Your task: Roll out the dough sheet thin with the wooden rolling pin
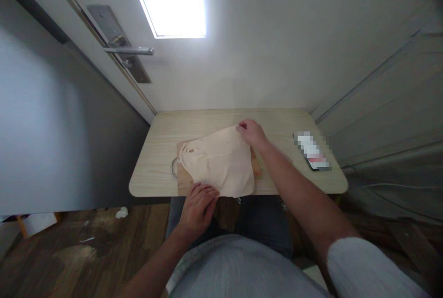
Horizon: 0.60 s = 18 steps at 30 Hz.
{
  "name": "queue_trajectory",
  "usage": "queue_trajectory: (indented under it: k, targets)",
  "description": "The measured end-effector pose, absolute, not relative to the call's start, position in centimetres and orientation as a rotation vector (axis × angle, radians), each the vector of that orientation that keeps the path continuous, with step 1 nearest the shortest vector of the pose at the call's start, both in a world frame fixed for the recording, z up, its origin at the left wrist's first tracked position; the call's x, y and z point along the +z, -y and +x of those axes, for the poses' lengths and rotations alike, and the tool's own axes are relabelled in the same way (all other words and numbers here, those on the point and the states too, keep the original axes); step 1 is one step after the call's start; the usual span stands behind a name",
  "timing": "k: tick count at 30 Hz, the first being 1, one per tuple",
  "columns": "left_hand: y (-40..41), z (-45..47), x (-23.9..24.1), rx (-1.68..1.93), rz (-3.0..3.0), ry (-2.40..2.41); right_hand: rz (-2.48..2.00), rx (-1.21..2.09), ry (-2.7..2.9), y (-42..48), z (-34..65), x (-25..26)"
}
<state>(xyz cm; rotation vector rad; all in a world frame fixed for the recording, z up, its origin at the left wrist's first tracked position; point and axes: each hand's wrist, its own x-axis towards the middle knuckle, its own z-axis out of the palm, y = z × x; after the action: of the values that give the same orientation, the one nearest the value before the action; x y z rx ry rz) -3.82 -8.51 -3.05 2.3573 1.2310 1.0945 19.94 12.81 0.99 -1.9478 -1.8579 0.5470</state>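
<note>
A cream cloth bag (221, 159) lies spread over a wooden cutting board (183, 180) on a small light-wood table (194, 125). My left hand (199, 208) rests at the table's near edge, its fingers curled on the bag's near-left corner. My right hand (252, 134) reaches across and pinches the bag's far-right corner. A drawstring knot shows at the bag's left end.
A phone (313, 151) lies on the table's right side. A metal ring handle (173, 168) sticks out from the board's left. A door with a lever handle (129, 51) stands behind the table on the left. My knees are under the table.
</note>
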Motion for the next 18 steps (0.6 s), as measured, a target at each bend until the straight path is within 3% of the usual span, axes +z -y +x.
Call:
queue_trajectory:
  k: [10,18]
  targets:
    - [9.3,-6.1,-0.6,1.245,2.239,-1.245,-1.666,0.724,1.298,-9.2,22.9,-1.7]
    - [9.2,-8.6,-2.5,0.997,2.326,-1.357,-1.866,0.783,1.318,-6.1,23.5,-2.0]
